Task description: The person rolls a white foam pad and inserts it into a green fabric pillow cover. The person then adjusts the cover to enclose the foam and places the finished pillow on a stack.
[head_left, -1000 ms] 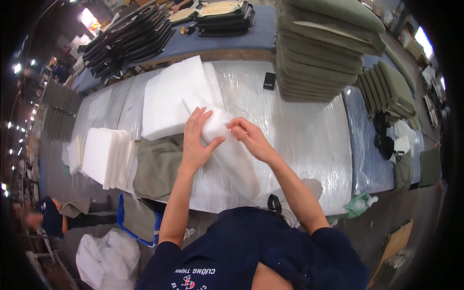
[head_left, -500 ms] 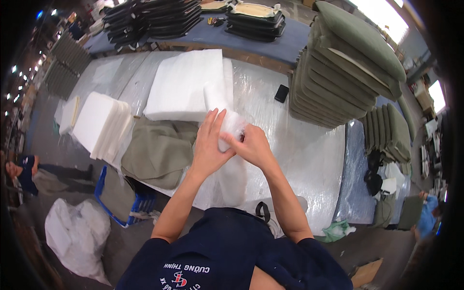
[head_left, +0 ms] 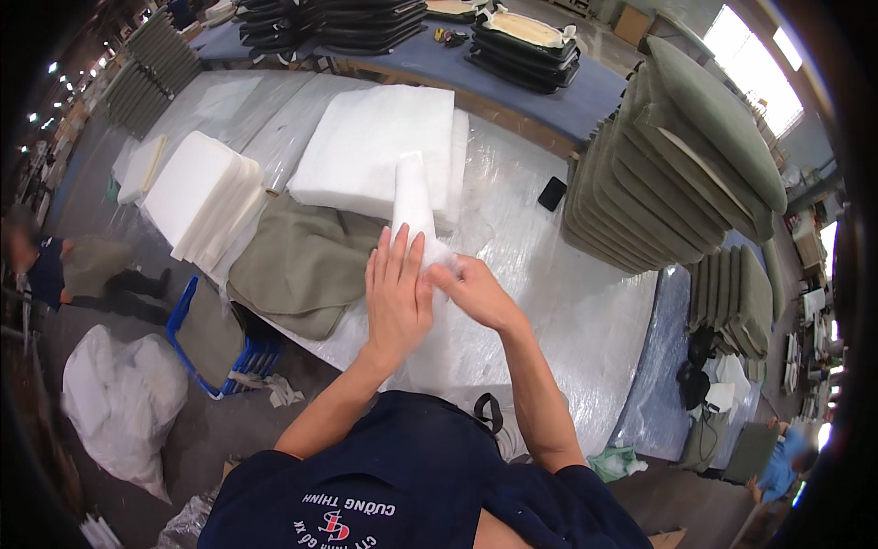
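A strip of soft white wadding [head_left: 412, 188], folded narrow, runs away from me between my hands over the plastic-covered table. My left hand [head_left: 398, 297] lies along its left side, fingers stretched out and pressed on it. From the right, my right hand [head_left: 480, 291] pinches the wadding between thumb and fingers; a thin, fluffy edge shows there. Just beyond stands a thick stack of white wadding sheets [head_left: 366, 146], which the strip's far end overlaps. Left of my left hand lies a crumpled olive-green fabric cover [head_left: 302, 265].
White foam pads [head_left: 201, 192] are stacked at left. Tall olive cushions [head_left: 640, 183] stand at right, near a black phone [head_left: 551, 194]. Black cushions [head_left: 521, 55] sit on a blue table behind. A blue-framed crate [head_left: 219, 339] and a white bag [head_left: 123, 393] are on the floor. Two people are at the sides.
My left hand has flattened lower along the wadding, and more of the strip shows beyond it. My right hand has lowered slightly, still pinching. The view has shifted a little.
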`<state>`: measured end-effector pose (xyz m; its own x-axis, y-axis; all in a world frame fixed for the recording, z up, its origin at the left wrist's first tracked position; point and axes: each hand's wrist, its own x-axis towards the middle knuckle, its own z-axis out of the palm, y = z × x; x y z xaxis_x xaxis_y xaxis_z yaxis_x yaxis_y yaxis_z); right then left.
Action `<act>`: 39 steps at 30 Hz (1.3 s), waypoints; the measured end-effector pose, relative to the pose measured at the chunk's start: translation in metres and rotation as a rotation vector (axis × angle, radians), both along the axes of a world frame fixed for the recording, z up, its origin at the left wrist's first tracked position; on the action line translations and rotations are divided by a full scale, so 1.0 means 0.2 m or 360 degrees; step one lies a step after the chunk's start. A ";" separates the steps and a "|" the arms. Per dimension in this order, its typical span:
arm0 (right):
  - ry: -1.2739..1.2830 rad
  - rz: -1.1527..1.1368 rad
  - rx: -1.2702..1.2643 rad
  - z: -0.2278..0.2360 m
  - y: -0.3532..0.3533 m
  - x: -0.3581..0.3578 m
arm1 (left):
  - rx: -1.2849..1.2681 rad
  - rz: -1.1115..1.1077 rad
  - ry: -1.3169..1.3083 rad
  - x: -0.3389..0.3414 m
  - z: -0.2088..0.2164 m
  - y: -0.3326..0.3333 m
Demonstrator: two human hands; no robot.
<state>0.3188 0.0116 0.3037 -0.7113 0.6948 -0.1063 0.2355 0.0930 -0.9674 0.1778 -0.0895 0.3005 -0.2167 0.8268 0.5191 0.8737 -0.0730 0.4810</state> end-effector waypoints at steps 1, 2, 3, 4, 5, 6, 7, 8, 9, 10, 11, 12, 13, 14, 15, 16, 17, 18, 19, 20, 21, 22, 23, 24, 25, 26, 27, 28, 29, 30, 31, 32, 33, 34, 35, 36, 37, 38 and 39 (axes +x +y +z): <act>-0.0180 0.0031 0.0235 0.00 -0.01 -0.02 | 0.0024 0.0012 -0.0070 0.00 -0.02 -0.02; -0.0102 -0.0018 0.0246 0.00 -0.02 -0.05 | 0.0070 0.0017 -0.0135 -0.01 -0.05 0.00; -0.0022 -0.0067 0.0258 -0.02 -0.06 -0.08 | 0.0116 0.0021 -0.0200 -0.01 -0.06 0.00; 0.0066 -0.0131 0.0294 -0.04 -0.07 -0.12 | 0.0141 0.0036 -0.0240 -0.02 -0.06 0.01; 0.0238 -0.0210 0.0186 -0.10 -0.08 -0.16 | 0.0179 0.0047 -0.0277 -0.02 -0.05 0.02; 0.0420 -0.0279 0.0088 -0.17 -0.07 -0.21 | 0.0227 0.0055 -0.0309 -0.03 -0.04 0.04; 0.0482 -0.0282 -0.0007 -0.19 -0.07 -0.24 | 0.0262 0.0083 -0.0290 -0.05 -0.03 0.05; 0.0539 -0.0291 -0.0103 -0.21 -0.07 -0.26 | 0.0293 0.0102 -0.0278 -0.07 -0.03 0.05; 0.0599 -0.0269 -0.0117 -0.24 -0.06 -0.28 | 0.0309 0.0122 -0.0268 -0.07 -0.03 0.05; 0.0657 -0.0238 -0.0141 -0.28 -0.06 -0.30 | 0.0332 0.0121 -0.0269 -0.08 -0.03 0.06; 0.0718 -0.0198 -0.0186 -0.28 -0.06 -0.33 | 0.0339 0.0132 -0.0263 -0.10 -0.03 0.04; 0.0603 -0.0104 -0.0182 -0.27 -0.02 -0.34 | 0.0345 0.0143 -0.0257 -0.13 -0.02 0.04; 0.0558 -0.0047 -0.0409 -0.24 0.02 -0.32 | 0.0344 0.0097 -0.0241 -0.16 -0.04 0.03; 0.0516 0.0007 -0.0635 -0.16 0.05 -0.30 | 0.0341 0.0045 -0.0220 -0.18 -0.04 0.02; 0.0472 0.0064 -0.0862 -0.10 0.08 -0.29 | 0.0337 -0.0006 -0.0199 -0.21 -0.04 0.01; 0.0417 0.0081 -0.0887 -0.06 0.09 -0.28 | 0.0331 -0.0076 -0.0208 -0.23 -0.04 0.01; 0.0361 0.0097 -0.0912 -0.04 0.11 -0.29 | 0.0324 -0.0145 -0.0217 -0.26 -0.05 0.01; 0.0304 0.0113 -0.0938 -0.02 0.12 -0.30 | 0.0316 -0.0215 -0.0225 -0.27 -0.04 0.01; 0.0301 0.0194 -0.0775 -0.02 0.13 -0.30 | 0.0328 -0.0224 -0.0303 -0.27 -0.04 0.01; 0.0297 0.0272 -0.0611 -0.03 0.12 -0.31 | 0.0339 -0.0234 -0.0382 -0.27 -0.04 0.02; 0.0292 0.0349 -0.0446 -0.04 0.11 -0.32 | 0.0349 -0.0243 -0.0459 -0.28 -0.03 0.03; 0.0341 0.0309 -0.0504 -0.06 0.10 -0.32 | 0.0405 -0.0266 -0.0664 -0.28 -0.03 0.03; 0.0391 0.0270 -0.0563 -0.07 0.08 -0.32 | 0.0459 -0.0288 -0.0869 -0.29 -0.04 0.04; 0.0441 0.0233 -0.0624 -0.09 0.06 -0.32 | 0.0513 -0.0308 -0.1072 -0.30 -0.04 0.04; 0.0478 0.0191 -0.0699 -0.12 0.04 -0.33 | 0.0530 -0.0224 -0.1100 -0.28 -0.02 0.04; 0.0522 0.0139 -0.0753 -0.16 0.04 -0.32 | 0.0559 -0.0161 -0.1125 -0.25 0.04 0.06; 0.0569 0.0089 -0.0808 -0.21 0.04 -0.32 | 0.0585 -0.0097 -0.1149 -0.23 0.07 0.08; 0.0541 0.0083 -0.0686 -0.25 0.07 -0.29 | 0.0481 -0.0198 -0.0978 -0.24 0.06 0.11; 0.0506 0.0052 -0.0792 -0.19 0.07 -0.29 | 0.0383 -0.0246 -0.0782 -0.31 0.00 0.08; 0.0472 0.0017 -0.0898 -0.11 0.06 -0.26 | 0.0282 -0.0292 -0.0584 -0.35 -0.04 0.07; 0.0431 -0.0029 -0.0999 -0.05 0.07 -0.23 | 0.0287 -0.0306 -0.0511 -0.33 -0.04 0.07; 0.0314 -0.0026 -0.0884 -0.05 0.09 -0.21 | 0.0277 -0.0325 -0.0446 -0.28 -0.02 0.05; 0.0207 0.0021 -0.0767 -0.01 0.12 -0.17 | 0.0267 -0.0347 -0.0380 -0.23 0.01 0.06; 0.0092 0.0081 -0.0670 0.04 0.13 -0.13 | 0.0275 -0.0343 -0.0362 -0.19 0.02 0.06; -0.0017 0.0155 -0.0566 0.08 0.15 -0.12 | 0.0263 -0.0302 -0.0335 -0.15 0.03 0.06; -0.0218 0.0228 -0.0471 0.08 0.18 -0.11 | 0.0251 -0.0262 -0.0308 -0.11 0.03 0.05; -0.0338 0.0177 -0.0223 0.10 0.17 -0.07 | 0.0266 -0.0264 -0.0304 -0.06 0.01 0.07; -0.0432 0.0160 0.0037 0.14 0.15 -0.05 | 0.0268 -0.0268 -0.0276 -0.04 -0.02 0.09; -0.0525 0.0139 0.0300 0.19 0.14 -0.05 | 0.0301 -0.0251 -0.0274 -0.02 -0.02 0.11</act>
<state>0.3085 0.0387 0.3408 -0.7175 0.6624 -0.2155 0.5144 0.2951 -0.8052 0.1745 -0.0676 0.2968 -0.1912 0.7493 0.6340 0.7513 -0.3040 0.5858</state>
